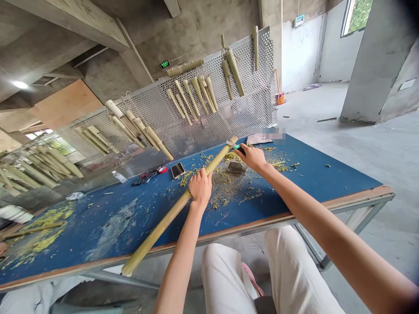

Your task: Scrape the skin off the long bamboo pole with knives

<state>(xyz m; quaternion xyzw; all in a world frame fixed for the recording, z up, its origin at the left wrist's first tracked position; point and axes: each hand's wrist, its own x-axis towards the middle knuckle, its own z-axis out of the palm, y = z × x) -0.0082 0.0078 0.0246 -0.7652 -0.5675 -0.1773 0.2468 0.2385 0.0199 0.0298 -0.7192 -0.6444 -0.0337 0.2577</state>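
Observation:
A long bamboo pole [163, 224] lies slantwise across the blue worktable [327, 179], its near end past the front edge and its far end up near the mesh panel. My left hand [200, 187] is wrapped around the pole about midway. My right hand [252, 157] is closed on a green-handled tool [238, 148] whose blade meets the pole's far end. Yellow-green bamboo shavings [225, 183] lie scattered under and around both hands. A dark block [237, 167] sits on the table just below the right hand.
A perforated metal panel [183, 126] stands behind the table with several cut bamboo pieces [196, 93] hanging on it. A phone [177, 170], scissors and tape [149, 175] and a small bottle [118, 176] lie near it. Another bamboo stick [32, 230] lies at far left.

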